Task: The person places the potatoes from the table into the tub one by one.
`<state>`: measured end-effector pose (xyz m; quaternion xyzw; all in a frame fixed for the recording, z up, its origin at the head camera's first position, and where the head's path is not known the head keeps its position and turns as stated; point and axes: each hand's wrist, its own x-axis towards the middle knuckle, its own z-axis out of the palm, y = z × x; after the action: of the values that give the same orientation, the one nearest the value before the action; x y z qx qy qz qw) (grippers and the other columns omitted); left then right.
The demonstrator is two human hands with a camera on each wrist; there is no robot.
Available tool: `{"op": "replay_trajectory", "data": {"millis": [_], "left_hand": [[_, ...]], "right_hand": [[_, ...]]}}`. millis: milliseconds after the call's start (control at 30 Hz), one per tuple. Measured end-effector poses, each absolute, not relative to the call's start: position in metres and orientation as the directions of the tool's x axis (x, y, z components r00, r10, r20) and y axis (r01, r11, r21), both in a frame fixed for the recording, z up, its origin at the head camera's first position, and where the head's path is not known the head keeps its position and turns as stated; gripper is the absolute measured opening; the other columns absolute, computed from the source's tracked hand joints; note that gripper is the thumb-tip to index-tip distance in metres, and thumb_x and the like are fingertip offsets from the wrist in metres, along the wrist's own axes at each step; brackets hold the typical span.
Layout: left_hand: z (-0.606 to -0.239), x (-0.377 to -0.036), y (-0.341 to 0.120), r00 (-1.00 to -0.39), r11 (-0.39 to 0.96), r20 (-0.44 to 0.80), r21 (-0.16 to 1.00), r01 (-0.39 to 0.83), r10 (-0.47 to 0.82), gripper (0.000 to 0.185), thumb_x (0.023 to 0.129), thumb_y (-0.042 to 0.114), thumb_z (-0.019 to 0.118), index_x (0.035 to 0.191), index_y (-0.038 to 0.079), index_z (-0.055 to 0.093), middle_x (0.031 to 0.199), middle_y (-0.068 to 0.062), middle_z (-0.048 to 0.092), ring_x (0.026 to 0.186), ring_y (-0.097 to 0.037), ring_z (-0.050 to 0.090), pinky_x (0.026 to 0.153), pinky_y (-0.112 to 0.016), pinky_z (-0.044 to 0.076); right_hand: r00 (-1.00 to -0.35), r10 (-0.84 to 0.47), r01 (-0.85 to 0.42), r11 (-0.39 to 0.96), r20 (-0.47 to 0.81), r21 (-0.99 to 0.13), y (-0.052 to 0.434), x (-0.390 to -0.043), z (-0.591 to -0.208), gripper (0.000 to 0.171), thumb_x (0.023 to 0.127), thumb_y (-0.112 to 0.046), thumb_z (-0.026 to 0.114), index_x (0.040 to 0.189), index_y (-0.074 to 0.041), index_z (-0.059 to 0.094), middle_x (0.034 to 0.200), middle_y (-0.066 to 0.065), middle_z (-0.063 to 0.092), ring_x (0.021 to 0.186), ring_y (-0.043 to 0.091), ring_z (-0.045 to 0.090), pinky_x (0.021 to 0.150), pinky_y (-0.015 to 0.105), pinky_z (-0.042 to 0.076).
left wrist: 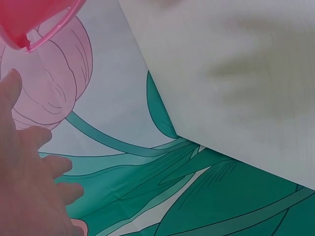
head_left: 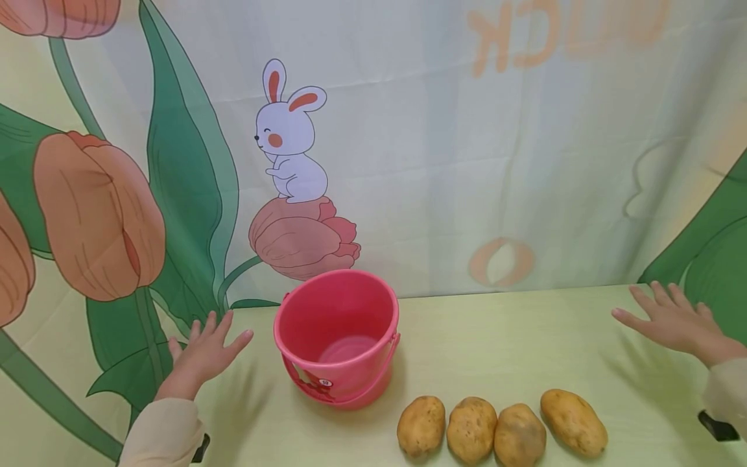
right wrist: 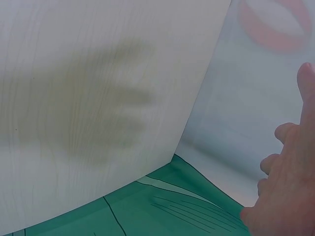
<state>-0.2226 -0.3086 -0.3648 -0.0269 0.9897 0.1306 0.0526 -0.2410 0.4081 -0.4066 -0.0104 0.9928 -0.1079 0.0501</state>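
Note:
My left hand [head_left: 204,355] is held with fingers spread, to the left of a pink bucket [head_left: 382,383]. Nothing is in it. The bucket stands upright on the table with its handle hanging down in front, and its inside shows bare. Over at the right, my right hand [head_left: 671,321] hovers above the table, fingers apart and holding nothing. Several potatoes lie in a row at the front: one potato [head_left: 421,426] nearest the bucket, another potato [head_left: 471,430] beside it, a darker potato [head_left: 520,435], and a longer potato [head_left: 574,423] at the right end.
The pale wooden table [head_left: 496,344] meets a hanging cloth backdrop [head_left: 420,162] along its far edge. Printed on the cloth are a rabbit [head_left: 300,175], tulips and green leaves. In the left wrist view, a table corner [left wrist: 221,142] borders the cloth.

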Motion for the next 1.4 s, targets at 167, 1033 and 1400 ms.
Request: {"op": "replay_trajectory", "data": {"millis": [167, 1033, 1400], "left_hand": [[-0.366, -0.221, -0.308, -0.997, 0.969, -0.076, 0.242, -0.049, -0.031, 0.09, 0.08, 0.072, 0.026, 0.141, 0.007, 0.013, 0.142, -0.031, 0.006, 0.125, -0.055, -0.001, 0.087, -0.073, -0.012], [-0.363, -0.214, -0.292, -0.993, 0.979, 0.104, 0.193, 0.071, 0.052, 0.08, 0.084, 0.063, 0.035, 0.14, 0.008, 0.021, 0.142, -0.027, 0.016, 0.126, -0.052, 0.011, 0.09, -0.073, -0.005], [-0.358, -0.209, -0.28, -0.978, 0.972, 0.191, 0.197, 0.127, 0.089, 0.074, 0.084, 0.057, 0.042, 0.139, 0.01, 0.026, 0.143, -0.023, 0.019, 0.128, -0.046, 0.014, 0.094, -0.07, -0.005]], "right_hand": [[-0.995, -0.048, -0.028, 0.976, -0.085, -0.218, 0.407, -0.24, -0.408, 0.092, 0.084, -0.066, 0.031, 0.14, -0.001, -0.003, 0.136, 0.036, -0.013, 0.121, 0.054, -0.019, 0.085, 0.074, -0.004], [-0.991, -0.123, -0.106, 0.96, -0.049, -0.258, 0.383, -0.235, -0.4, 0.084, 0.087, -0.057, 0.035, 0.14, 0.0, 0.005, 0.137, 0.039, -0.004, 0.124, 0.055, -0.009, 0.083, 0.074, 0.005], [-0.984, -0.176, -0.162, 0.947, -0.025, -0.278, 0.383, -0.232, -0.401, 0.078, 0.089, -0.051, 0.037, 0.141, -0.003, 0.004, 0.138, 0.038, 0.0, 0.126, 0.053, -0.007, 0.082, 0.073, 0.009]]}}
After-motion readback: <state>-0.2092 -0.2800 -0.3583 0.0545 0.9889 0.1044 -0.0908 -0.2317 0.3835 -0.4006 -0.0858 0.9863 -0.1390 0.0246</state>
